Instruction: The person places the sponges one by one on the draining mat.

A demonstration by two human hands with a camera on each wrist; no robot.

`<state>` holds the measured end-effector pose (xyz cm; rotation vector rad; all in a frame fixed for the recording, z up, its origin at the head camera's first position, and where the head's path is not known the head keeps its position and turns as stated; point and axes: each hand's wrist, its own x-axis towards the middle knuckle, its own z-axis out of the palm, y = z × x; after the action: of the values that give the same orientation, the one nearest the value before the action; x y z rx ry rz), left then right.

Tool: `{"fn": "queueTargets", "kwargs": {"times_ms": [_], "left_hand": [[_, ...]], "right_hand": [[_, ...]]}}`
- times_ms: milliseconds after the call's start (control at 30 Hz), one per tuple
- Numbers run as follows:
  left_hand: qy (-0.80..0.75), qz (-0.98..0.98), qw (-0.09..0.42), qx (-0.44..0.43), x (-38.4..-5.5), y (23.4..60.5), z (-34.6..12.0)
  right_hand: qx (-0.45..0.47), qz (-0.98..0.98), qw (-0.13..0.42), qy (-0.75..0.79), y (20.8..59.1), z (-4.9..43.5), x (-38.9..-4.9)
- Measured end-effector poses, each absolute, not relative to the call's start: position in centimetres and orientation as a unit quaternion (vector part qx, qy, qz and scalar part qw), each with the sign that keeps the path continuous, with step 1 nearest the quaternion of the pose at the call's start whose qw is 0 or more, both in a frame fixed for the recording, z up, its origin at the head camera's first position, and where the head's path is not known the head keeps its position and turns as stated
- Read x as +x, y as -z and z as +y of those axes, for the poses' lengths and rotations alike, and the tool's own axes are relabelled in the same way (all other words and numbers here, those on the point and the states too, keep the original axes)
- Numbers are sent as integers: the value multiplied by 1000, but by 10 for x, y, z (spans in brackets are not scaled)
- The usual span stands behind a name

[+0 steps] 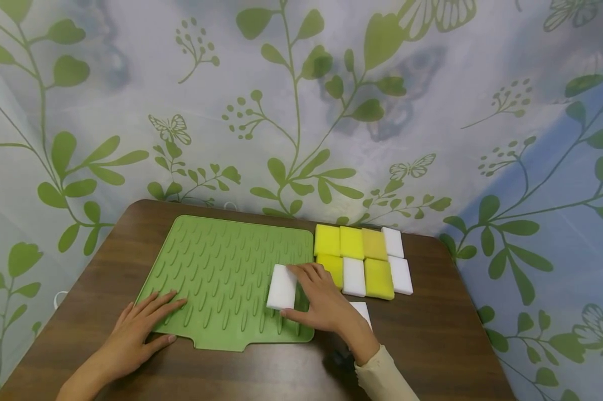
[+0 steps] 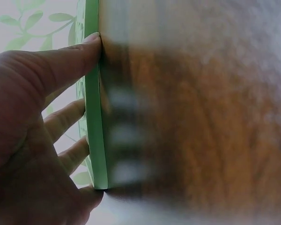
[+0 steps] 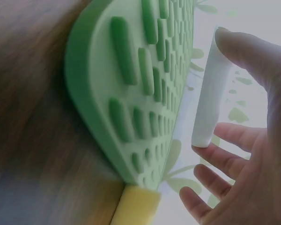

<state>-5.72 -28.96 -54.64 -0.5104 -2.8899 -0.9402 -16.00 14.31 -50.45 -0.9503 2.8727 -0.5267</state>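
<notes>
As the spread left hand (image 1: pixel 132 336) touches the green mat (image 1: pixel 221 333), the right hand (image 1: pixel 325 299) pinches a white block (image 1: pixel 282 288).

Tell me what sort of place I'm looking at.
Probably an indoor work corner, perhaps in a home, though the wider room is out of view: a brown table stands before a leaf-print curtain, with a green ridged mat and yellow and white sponge-like blocks on it.

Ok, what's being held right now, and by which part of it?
The right grip holds a white block by two opposite ends, between thumb and fingers. The left grip only rests on the green mat.
</notes>
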Motion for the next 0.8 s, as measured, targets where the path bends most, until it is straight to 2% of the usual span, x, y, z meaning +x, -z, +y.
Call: {"fn": "queueTargets", "kwargs": {"times_ms": [800], "left_hand": [[309, -935, 37, -167, -56, 549, -291]], "right_hand": [[-336, 928, 48, 156, 495, 86, -187]]}}
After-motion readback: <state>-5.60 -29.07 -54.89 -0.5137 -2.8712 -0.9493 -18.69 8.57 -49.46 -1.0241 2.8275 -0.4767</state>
